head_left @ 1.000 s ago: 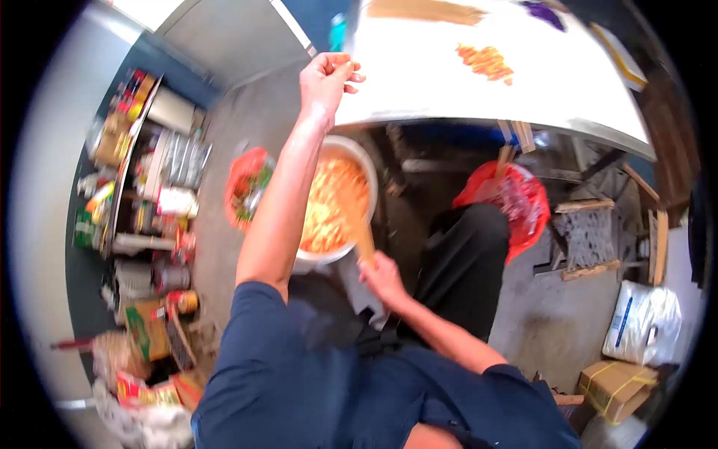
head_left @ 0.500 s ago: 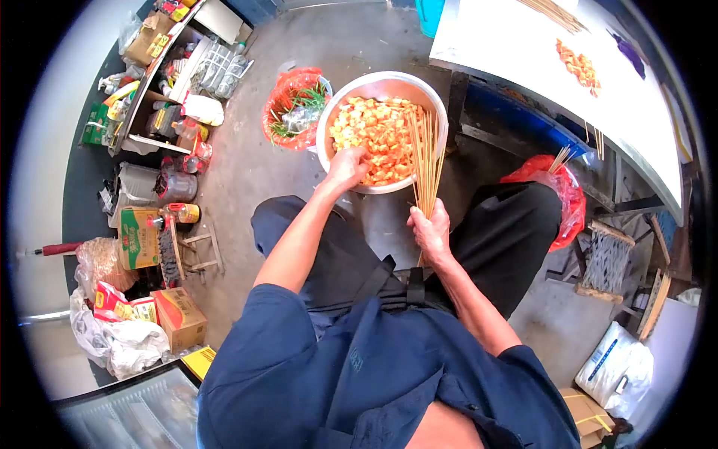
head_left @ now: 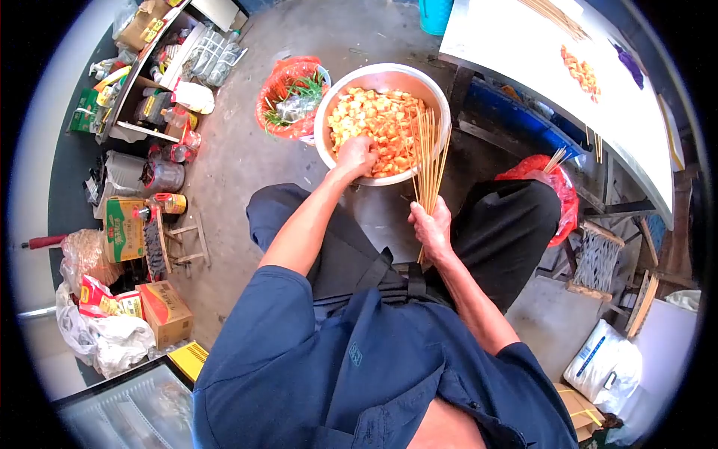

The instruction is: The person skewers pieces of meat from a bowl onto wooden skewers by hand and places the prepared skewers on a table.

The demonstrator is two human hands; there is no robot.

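Note:
A large metal bowl [head_left: 324, 140] in front of my knees holds many orange-coated cubes [head_left: 379, 114], which look like marinated meat. My left hand [head_left: 357, 156] is over the bowl's near side, its fingers curled down at the cubes; what they grip is hidden. My right hand [head_left: 431, 224] is wrapped round the lower part of a bundle of bamboo skewers [head_left: 428, 172]. The skewers fan out upward, and their far ends lie over the right side of the bowl, near the cubes.
Left of the bowl stands a red-bag-lined container [head_left: 271, 93] with green stalks. A white table [head_left: 516, 37] at upper right bears skewers and orange pieces. Beside my right knee is a red bag [head_left: 566, 209] with sticks. Shelves [head_left: 123, 97] and cartons [head_left: 164, 310] line the left.
My left hand has shifted slightly right, deeper over the cubes. My right hand still grips the skewers, whose tips are spread a little wider. The view has tilted slightly.

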